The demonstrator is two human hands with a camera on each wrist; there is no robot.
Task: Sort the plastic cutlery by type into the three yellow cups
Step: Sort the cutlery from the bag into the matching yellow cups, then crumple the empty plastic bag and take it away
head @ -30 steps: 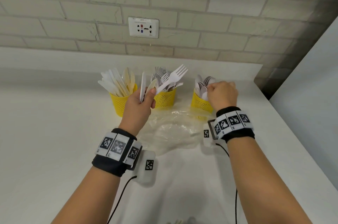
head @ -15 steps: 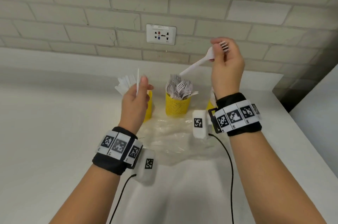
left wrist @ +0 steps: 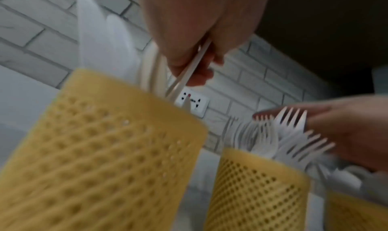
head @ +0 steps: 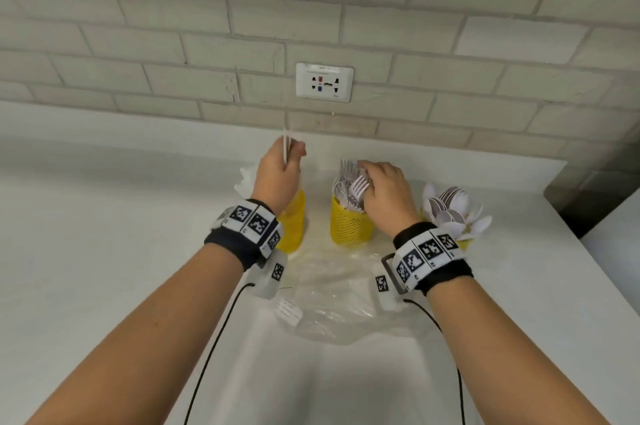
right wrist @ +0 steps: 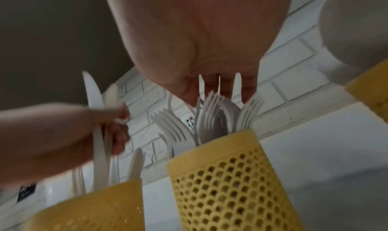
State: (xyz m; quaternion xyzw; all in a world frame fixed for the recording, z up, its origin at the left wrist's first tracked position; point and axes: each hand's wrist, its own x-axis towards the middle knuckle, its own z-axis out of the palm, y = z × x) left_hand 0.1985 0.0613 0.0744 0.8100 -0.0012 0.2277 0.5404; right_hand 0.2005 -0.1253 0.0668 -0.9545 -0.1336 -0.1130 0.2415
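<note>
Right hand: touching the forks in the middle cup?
Touching. In the right wrist view the right hand has fork tines running up against its fingers, above the middle yellow cup; the head view agrees.

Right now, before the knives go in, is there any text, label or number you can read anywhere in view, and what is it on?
No text is legible.
Wall socket: small print along its top edge, too blurred to read.
Paper slip by the plastic bag: faint print, too small to read.
Left wristband and right wristband: black-and-white square marker codes with tiny characters under them, unreadable.
</note>
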